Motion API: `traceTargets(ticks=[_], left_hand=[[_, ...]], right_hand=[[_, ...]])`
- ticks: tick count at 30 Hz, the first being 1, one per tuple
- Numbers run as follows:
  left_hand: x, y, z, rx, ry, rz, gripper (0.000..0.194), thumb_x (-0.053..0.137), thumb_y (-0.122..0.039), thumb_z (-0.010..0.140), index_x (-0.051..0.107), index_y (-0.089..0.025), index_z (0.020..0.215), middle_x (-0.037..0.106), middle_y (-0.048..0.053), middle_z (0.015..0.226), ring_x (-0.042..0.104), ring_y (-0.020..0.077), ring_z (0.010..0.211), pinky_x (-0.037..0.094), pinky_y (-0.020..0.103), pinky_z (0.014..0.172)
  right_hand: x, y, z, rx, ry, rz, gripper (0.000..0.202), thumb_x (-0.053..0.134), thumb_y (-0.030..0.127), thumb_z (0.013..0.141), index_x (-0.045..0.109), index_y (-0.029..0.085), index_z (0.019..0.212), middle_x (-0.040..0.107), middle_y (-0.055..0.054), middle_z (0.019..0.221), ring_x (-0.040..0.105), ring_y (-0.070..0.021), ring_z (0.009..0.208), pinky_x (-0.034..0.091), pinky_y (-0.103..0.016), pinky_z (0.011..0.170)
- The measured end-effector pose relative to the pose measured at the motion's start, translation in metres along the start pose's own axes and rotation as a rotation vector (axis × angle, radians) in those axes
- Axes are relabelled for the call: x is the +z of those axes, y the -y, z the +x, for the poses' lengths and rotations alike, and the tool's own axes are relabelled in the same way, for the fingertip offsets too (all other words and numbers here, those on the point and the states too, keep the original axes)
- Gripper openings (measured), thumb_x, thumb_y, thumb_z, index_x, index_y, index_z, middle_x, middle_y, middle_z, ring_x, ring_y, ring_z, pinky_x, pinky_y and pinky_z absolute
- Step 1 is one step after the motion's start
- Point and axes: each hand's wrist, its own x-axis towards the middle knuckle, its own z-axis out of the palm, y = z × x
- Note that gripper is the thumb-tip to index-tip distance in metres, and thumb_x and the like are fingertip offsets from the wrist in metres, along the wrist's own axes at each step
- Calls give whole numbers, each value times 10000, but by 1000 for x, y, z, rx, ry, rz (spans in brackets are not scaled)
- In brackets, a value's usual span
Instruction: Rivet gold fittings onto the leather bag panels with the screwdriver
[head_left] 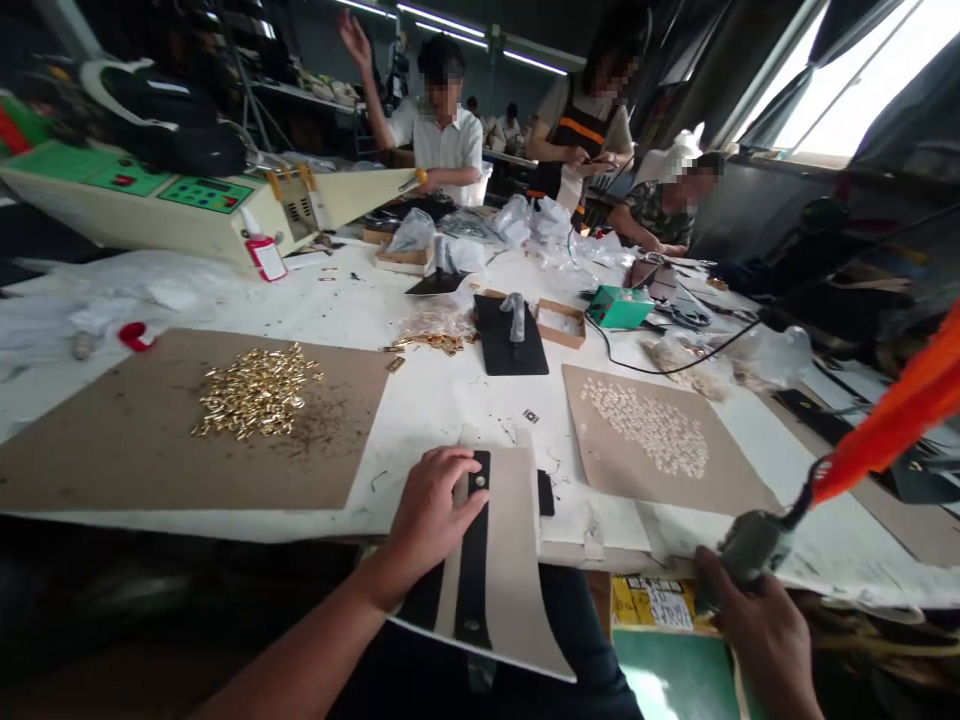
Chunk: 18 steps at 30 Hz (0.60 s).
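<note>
In the head view, my left grip (431,505) is curled over the black strip (474,560) at the pale panel's (516,560) far end, beside a round fitting; I can't tell whether it pinches or just presses. My right grip (769,630) is closed around the grey-green tool (754,545), right of the panel, off the tabletop's (435,400) near edge. I judge this as steadying the strip; the next move calls for keeping it flat and aligned.
</note>
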Motion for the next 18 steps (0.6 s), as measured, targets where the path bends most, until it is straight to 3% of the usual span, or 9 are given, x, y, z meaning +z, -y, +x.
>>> traceTargets(ticks=[3, 6, 9, 11, 13, 15, 18], left_hand=[[0, -2, -2, -1, -5, -14, 283, 805, -137, 836, 714, -249, 1079, 714, 72, 1215, 656, 291, 1175, 527, 511, 1026], [0, -3, -2, -6, -1, -28, 273, 826, -129, 820, 741, -252, 1049, 712, 73, 1215, 661, 292, 1171, 529, 504, 1013], [-1, -5, -2, -33, 4, -36, 258, 844, -134, 809, 756, -258, 1018, 714, 72, 1215, 659, 295, 1179, 527, 501, 1016], [-2, -6, -1, -53, 9, -50, 260, 854, -136, 801, 763, -262, 1010, 715, 69, 1216, 652, 295, 1193, 518, 502, 1032], [-2, -7, -1, -74, 14, -66, 269, 863, -136, 788, 768, -266, 1002, 716, 66, 1220, 642, 298, 1212, 507, 507, 1051], [-3, -8, -1, -94, 20, -79, 262, 863, -149, 787, 768, -269, 999, 714, 66, 1231, 633, 303, 1230, 497, 513, 1063], [-3, -8, -2, -111, 34, -90, 245, 851, -175, 802, 761, -265, 1012, 706, 65, 1252, 622, 301, 1251, 482, 514, 1072]], right_hand=[[-2, 35, -6, 10, 47, 118, 506, 700, 782, 744, 655, 281, 685, 682, -134, 635, 681, -425, 684, 522, -558, 616], [6, 91, -28, -185, 206, 488, 444, 732, 701, 806, 668, 265, 861, 691, -90, 780, 684, -346, 759, 564, -491, 664], [32, 161, -55, -357, 406, 895, 417, 724, 637, 882, 610, 275, 1056, 596, 1, 773, 630, -217, 710, 574, -388, 688], [54, 204, -71, -424, 560, 1149, 309, 774, 485, 914, 598, 250, 1011, 502, 47, 690, 527, -143, 590, 509, -304, 596], [75, 237, -84, -468, 667, 1243, 267, 778, 402, 941, 572, 234, 915, 454, 68, 643, 465, -112, 531, 449, -266, 536], [93, 257, -92, -516, 712, 1229, 306, 771, 402, 954, 538, 232, 853, 445, 73, 625, 447, -108, 509, 425, -262, 510], [112, 263, -95, -600, 703, 1145, 339, 767, 435, 955, 521, 234, 839, 466, 63, 633, 456, -117, 519, 423, -277, 509]])
